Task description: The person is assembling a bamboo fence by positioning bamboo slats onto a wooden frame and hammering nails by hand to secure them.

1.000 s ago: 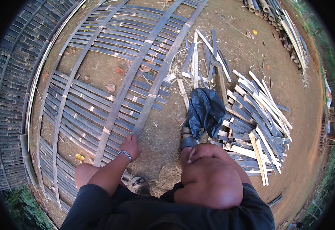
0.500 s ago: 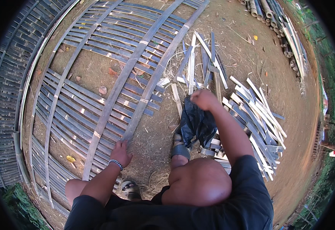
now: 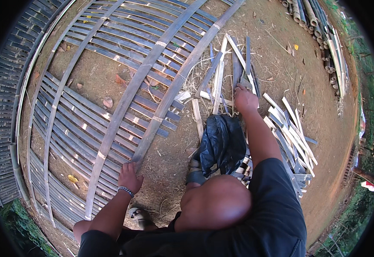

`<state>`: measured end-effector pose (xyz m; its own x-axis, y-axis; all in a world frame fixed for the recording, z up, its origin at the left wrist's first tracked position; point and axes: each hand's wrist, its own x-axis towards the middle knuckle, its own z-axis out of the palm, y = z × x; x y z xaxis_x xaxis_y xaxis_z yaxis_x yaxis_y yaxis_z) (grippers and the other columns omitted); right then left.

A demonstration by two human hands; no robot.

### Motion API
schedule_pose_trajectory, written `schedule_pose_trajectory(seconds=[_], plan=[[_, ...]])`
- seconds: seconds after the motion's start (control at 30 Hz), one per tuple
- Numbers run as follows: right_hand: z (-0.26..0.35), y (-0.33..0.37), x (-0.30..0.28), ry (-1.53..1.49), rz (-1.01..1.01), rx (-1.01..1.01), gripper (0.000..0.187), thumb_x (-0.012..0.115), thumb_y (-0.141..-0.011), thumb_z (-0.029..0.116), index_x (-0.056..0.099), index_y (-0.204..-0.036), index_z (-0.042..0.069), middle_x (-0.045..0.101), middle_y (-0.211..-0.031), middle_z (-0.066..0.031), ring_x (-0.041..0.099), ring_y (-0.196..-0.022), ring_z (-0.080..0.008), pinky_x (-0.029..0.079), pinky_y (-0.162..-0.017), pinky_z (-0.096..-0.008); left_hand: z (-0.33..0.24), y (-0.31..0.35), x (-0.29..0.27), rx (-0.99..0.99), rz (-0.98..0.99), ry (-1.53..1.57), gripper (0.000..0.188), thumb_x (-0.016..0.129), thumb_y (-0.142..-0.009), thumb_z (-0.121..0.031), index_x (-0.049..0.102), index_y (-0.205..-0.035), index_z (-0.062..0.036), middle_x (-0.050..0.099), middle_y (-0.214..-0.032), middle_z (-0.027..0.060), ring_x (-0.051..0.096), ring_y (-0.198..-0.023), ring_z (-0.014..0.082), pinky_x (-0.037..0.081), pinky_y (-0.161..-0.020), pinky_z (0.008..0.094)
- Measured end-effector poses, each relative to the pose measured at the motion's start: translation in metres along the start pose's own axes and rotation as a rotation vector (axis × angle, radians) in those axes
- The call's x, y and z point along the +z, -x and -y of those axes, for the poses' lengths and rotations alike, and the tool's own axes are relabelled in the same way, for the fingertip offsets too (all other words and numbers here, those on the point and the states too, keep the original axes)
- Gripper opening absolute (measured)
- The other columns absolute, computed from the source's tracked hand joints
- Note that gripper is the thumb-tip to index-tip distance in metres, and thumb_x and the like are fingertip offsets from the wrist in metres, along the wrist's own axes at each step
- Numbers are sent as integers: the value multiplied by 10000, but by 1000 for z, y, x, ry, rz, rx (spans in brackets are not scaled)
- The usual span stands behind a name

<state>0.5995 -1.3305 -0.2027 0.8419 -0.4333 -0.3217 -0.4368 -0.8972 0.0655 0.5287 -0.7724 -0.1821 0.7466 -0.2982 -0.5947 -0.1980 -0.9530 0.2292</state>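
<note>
My left hand (image 3: 130, 177), with a chain bracelet at its wrist, rests at the near end of a long bamboo batten (image 3: 152, 124). Its fingers curl over the edge of the slatted bamboo lattice (image 3: 88, 124), which lies on the ground to my left. Ahead of me, my right hand (image 3: 245, 100) is closed around the handle of what looks like a hammer (image 3: 245, 82); most of the handle is hidden by the fingers. A crumpled black plastic bag (image 3: 222, 143) lies over my foot, beside my right forearm.
Split bamboo strips (image 3: 219, 81) lie loose ahead, with a larger pile (image 3: 292, 137) to the right. Bamboo poles (image 3: 309, 17) are stacked at the far right. Dark bamboo slatting (image 3: 5, 103) borders the left. Dry leaves and shavings litter the dirt ground (image 3: 324, 180).
My right hand has left the black plastic bag, moved forward and right, and taken hold of the hammer-like tool. The bag now lies spread out. My left hand stays at the batten's end.
</note>
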Motion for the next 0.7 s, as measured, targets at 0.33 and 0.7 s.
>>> schedule_pose_trajectory(seconds=[0.33, 0.7], plan=[[-7, -19, 6, 7, -34, 132, 274, 505, -982, 167, 703, -1167, 125, 700, -1252, -108, 697, -1127, -322, 570, -921, -460, -5, -6, 6, -37, -52, 3, 686, 831, -794, -267, 467, -1330, -40, 501, -1292, 176, 521, -1233, 390, 464, -1043, 483], [9, -45, 31, -391, -20, 350, 310, 613, -900, 236, 695, -1140, 57, 725, -1180, -201, 699, -1096, -402, 541, -960, -519, -8, -7, -7, -99, 44, -29, 685, 801, -830, -356, 485, -1366, -70, 487, -1340, 156, 517, -1288, 361, 472, -1053, 501]])
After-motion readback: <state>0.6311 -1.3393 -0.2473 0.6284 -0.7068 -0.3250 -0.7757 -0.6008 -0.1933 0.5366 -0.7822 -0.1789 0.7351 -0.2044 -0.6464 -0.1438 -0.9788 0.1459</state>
